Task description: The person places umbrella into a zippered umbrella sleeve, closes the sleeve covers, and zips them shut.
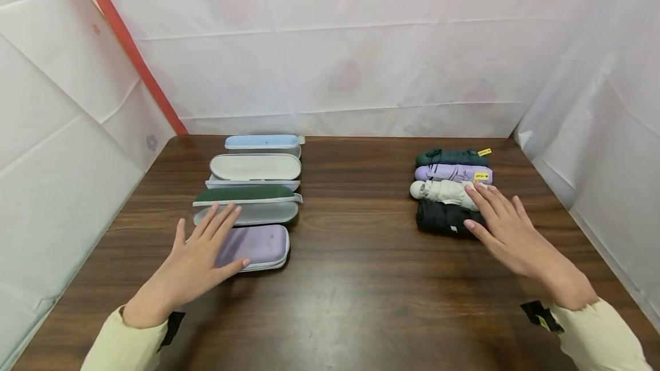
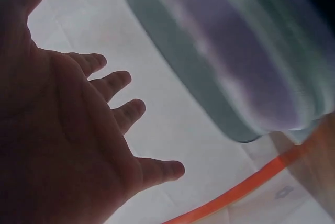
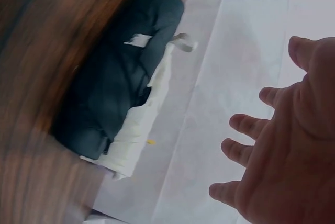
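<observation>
My left hand [image 1: 198, 259] is held with fingers spread over the left end of a closed purple zip case [image 1: 258, 245]. Behind that case, in a column, lie a green zip case [image 1: 252, 193] with its grey inside showing, a white one [image 1: 255, 167] and a light blue one [image 1: 263, 142]. My right hand [image 1: 510, 233], fingers straight, hovers by the right ends of a folded black umbrella [image 1: 443, 217] and a folded white umbrella [image 1: 446, 192]. Beyond them are a lavender umbrella [image 1: 448, 173] and a dark green umbrella [image 1: 448, 157]. Both wrist views show the palms holding nothing.
The dark wooden table [image 1: 350, 279] spreads between the two columns. A pale patterned sheet [image 1: 330, 73] hangs along the back edge, with more sheeting at both sides. An orange-red strip [image 1: 131, 44] runs down the back left corner.
</observation>
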{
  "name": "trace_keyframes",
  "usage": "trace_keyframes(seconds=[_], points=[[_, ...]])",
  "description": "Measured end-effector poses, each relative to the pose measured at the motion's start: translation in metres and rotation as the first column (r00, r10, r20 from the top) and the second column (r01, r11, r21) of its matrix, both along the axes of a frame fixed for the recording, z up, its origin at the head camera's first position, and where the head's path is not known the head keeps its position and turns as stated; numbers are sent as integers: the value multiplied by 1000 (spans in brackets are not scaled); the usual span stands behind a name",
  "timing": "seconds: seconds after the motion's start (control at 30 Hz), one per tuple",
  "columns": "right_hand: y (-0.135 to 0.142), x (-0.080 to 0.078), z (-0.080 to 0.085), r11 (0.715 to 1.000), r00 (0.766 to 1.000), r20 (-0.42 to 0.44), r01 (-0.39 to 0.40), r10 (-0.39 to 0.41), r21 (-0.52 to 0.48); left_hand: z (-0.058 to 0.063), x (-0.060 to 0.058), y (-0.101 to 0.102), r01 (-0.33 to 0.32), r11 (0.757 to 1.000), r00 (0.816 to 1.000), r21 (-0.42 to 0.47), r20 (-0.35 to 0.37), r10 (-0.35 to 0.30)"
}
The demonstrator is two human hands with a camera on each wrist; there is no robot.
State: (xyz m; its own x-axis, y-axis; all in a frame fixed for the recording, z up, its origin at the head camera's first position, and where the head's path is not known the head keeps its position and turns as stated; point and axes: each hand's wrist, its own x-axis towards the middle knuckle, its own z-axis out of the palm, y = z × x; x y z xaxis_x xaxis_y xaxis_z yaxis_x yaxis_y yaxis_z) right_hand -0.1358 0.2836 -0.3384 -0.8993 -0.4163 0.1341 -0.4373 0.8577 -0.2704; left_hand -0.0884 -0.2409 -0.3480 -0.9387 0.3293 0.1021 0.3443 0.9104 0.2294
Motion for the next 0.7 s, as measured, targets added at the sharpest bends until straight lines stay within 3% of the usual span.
trace_keyframes(seconds=[0.37,0.6,0.7], points=[[10,-15,-20,1000,998,61,7,-7,0,-24,9,-11,-11,1000,1000,19,22,11],[12,-27,-42,996,996,-56,-68,71,52,-32,8,-14,8,1000,999,5,-46,-8],[11,-30,-48,994,995,-49,-85,89,72,-33,6,-16,13,1000,999,-1,-53,-13]])
